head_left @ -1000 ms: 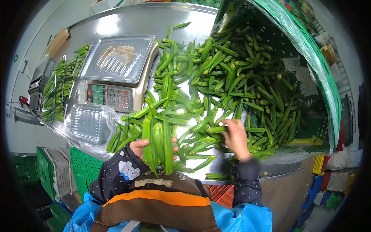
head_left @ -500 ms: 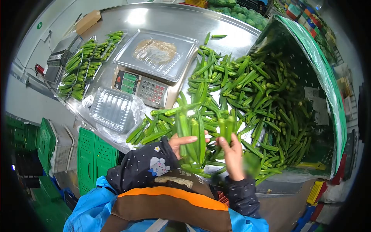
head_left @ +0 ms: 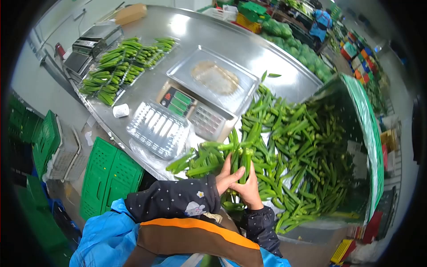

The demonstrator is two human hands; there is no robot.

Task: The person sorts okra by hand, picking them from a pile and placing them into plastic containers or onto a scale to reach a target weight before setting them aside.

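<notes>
Okra pods (head_left: 302,155) beyond count, one keypad scale (head_left: 207,122), one white roll (head_left: 121,111).

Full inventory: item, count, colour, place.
Loose okra: uncountable, green, table and crate
Tipped crate: one, green, table right
Packed trays: several, clear, table's far left
Scale: one, beige and silver, mid-table
Other device: one, grey and black, far-left corner
Empty trays: count unclear, clear, beside scale
Roll: one, white, near empty trays
Cardboard: one, brown, table's far edge
Table: one, silver, centre
Floor crates: several, green and grey, left
Round vegetables: many, green, beyond table
Other person: one, blue clothes, background
Apron: one, brown and orange, bottom
Sleeves: two, dotted black, bottom
Left hand: one, bare, on okra
Right hand: one, bare, on okra
</notes>
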